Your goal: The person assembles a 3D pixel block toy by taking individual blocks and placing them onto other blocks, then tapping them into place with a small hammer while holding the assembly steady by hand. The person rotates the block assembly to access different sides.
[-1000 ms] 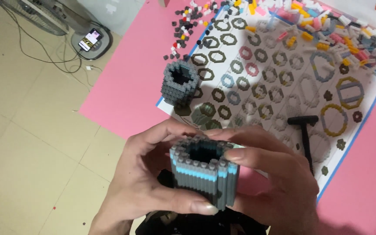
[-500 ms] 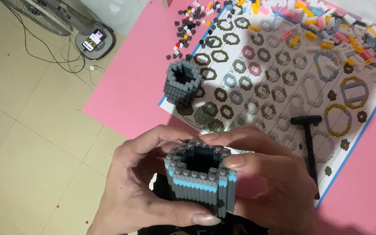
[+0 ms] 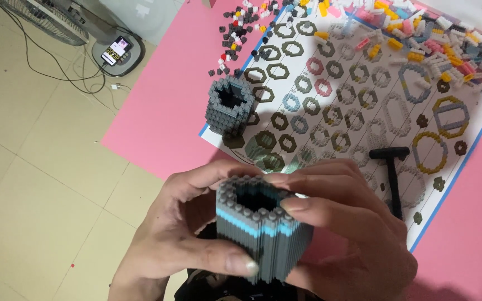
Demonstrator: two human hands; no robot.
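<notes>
Up close, grey block tube (image 3: 263, 234) (blue band), clasped between left hand (image 3: 179, 234) and right hand (image 3: 347, 228) fingers

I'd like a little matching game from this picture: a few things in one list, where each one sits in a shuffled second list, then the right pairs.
Things:
1. Grey block tube with a blue band
2. Plain grey block tube
3. Black T-shaped tool
4. Phone

Places:
A. On the tiled floor, on a round stand
B. Lying on the printed sheet, right of the hands
C. Held between the left hand and right hand
D. Standing at the sheet's left edge

Pairs: 1-C, 2-D, 3-B, 4-A
</notes>
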